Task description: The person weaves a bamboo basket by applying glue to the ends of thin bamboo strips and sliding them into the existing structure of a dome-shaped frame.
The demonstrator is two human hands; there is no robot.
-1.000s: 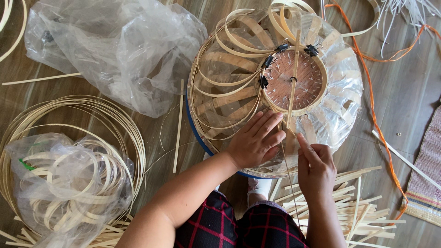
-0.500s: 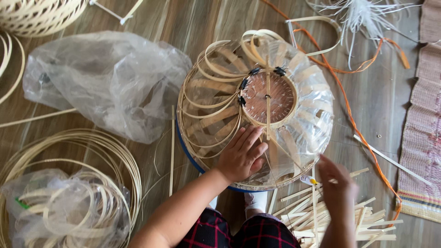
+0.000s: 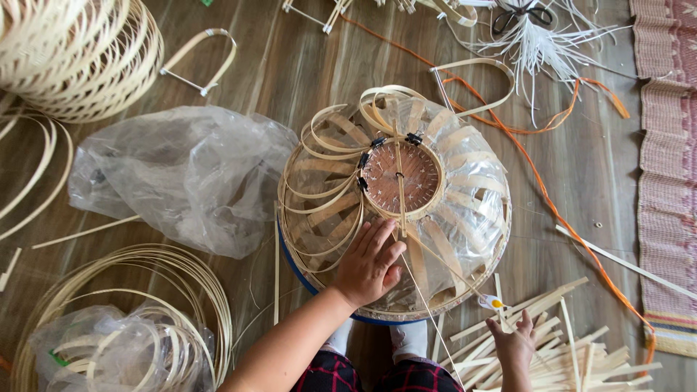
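Centrally, domed bamboo-strip basket point(image 3: 396, 210), plastic-lined, left hand point(image 3: 369, 265) pressing

A big crumpled clear plastic bag point(image 3: 181, 178) lies on the brown wooden floor point(image 3: 290, 65), and below it sits a ring of coiled thin strips point(image 3: 138, 290) with another clear bag of strips point(image 3: 109, 356) on top. At the top left is a round woven basket point(image 3: 72, 54) with a bent loop of strip point(image 3: 200, 58) beside it, and a long orange cord point(image 3: 552, 203) snakes across the floor on the right. At the top is a bunch of white strings point(image 3: 537, 43) with black scissors point(image 3: 519, 14) on it, and a pink woven mat point(image 3: 664, 181) lies along the right edge.
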